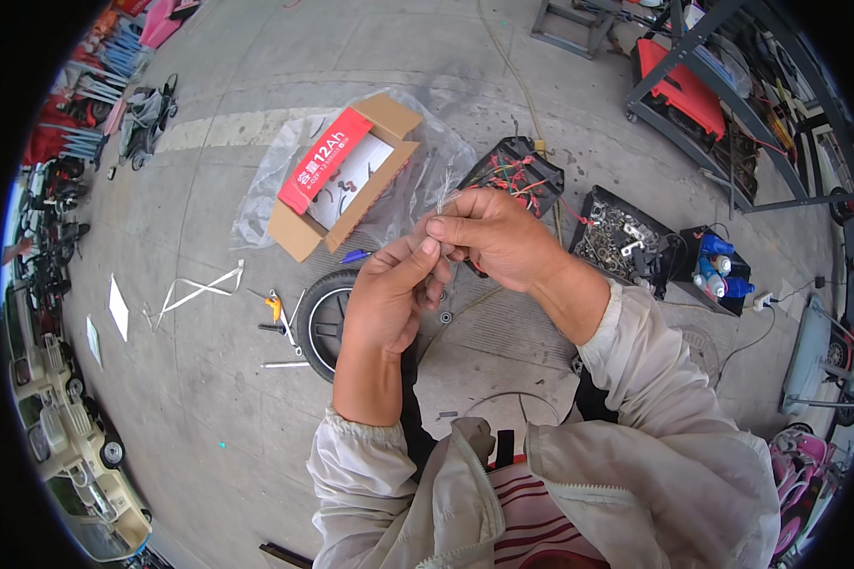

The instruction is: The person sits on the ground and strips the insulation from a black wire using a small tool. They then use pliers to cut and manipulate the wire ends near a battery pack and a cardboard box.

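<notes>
In the middle of the head view, my left hand (399, 294) and my right hand (493, 237) meet with fingers pinched round a thin cable with frayed pale strands (446, 197) splaying upward. A black-tyred wheel (313, 339) lies on the floor behind my left wrist, beside an orange-handled tool (273, 305) and a spanner (294, 318). Beyond my hands lie an open cardboard box (399, 119) on clear plastic wrap (266, 223) and a black case with red and green wires (512, 175).
Trays of metal parts (617, 237) and blue-capped bottles (716, 266) stand right, near a power strip (764, 302). A metal rack (740, 114) fills the upper right. Small vehicles (76, 436) line the left; white straps (194, 289) and a cord (508, 62) lie on the floor.
</notes>
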`<state>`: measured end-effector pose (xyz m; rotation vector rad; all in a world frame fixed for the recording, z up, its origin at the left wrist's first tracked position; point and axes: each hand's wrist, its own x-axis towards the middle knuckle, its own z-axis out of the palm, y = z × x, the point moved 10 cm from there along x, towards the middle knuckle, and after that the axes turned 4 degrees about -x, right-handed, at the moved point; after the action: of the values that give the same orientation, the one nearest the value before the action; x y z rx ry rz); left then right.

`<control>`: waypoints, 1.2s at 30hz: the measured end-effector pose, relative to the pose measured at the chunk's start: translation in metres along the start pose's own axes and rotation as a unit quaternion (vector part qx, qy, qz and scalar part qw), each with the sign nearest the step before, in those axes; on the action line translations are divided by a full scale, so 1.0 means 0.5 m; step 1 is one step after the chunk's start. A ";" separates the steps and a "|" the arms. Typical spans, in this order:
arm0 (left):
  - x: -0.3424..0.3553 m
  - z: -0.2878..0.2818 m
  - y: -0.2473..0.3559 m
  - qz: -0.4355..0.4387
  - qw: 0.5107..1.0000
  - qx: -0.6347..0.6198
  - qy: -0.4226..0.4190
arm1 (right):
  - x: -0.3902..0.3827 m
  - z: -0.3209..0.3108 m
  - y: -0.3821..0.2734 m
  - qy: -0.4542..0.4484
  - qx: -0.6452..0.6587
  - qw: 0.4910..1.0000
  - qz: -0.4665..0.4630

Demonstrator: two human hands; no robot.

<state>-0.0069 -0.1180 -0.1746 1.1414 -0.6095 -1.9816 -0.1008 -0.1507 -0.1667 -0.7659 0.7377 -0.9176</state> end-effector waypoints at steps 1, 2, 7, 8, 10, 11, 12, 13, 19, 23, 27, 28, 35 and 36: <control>0.002 0.002 0.004 0.014 1.000 0.016 -0.002 | -0.001 -0.005 0.002 0.014 -0.006 1.000 -0.006; 0.005 0.004 0.009 0.028 0.999 0.033 -0.005 | -0.001 -0.008 0.001 0.029 -0.013 0.999 -0.012; 0.005 0.010 0.022 0.083 0.995 0.059 0.013 | -0.004 -0.006 -0.001 0.060 0.022 0.997 -0.042; 0.005 0.014 0.028 0.103 0.992 0.072 0.009 | -0.004 -0.008 -0.001 0.065 0.027 0.996 -0.049; 0.003 0.020 0.035 0.130 0.986 0.102 0.010 | -0.005 -0.021 0.001 0.090 0.040 0.994 -0.053; 0.002 0.021 0.037 0.136 0.983 0.119 0.015 | -0.006 -0.026 0.001 0.102 0.047 0.992 -0.054; 0.001 0.021 0.039 0.143 0.980 0.136 0.020 | -0.006 -0.027 0.002 0.101 0.038 0.993 -0.049; 0.002 0.015 0.035 0.132 0.981 0.141 0.026 | -0.005 -0.028 0.001 0.101 0.029 0.993 -0.044; -0.001 0.000 0.038 0.108 0.981 0.157 0.037 | -0.003 -0.040 -0.037 0.101 -0.005 0.995 -0.027; -0.008 0.003 0.057 0.127 0.948 0.277 0.088 | -0.006 -0.050 -0.030 0.125 0.015 0.992 -0.029; -0.023 0.031 0.096 0.203 0.870 0.433 0.120 | -0.003 -0.092 -0.038 0.187 0.056 0.979 -0.065; -0.021 0.025 0.091 0.197 0.872 0.431 0.120 | -0.005 -0.111 -0.057 0.214 0.077 0.970 -0.087; -0.004 -0.028 0.043 0.086 0.994 0.063 0.032 | 0.005 -0.064 -0.044 0.062 0.010 0.996 0.058; -0.002 -0.026 0.039 0.076 0.997 0.019 0.021 | 0.002 -0.038 -0.031 0.009 -0.004 0.997 0.078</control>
<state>0.0123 -0.1291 -0.1666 1.1222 -0.6935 -1.8200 -0.1221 -0.1627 -0.1642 -0.6972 0.8055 -0.7808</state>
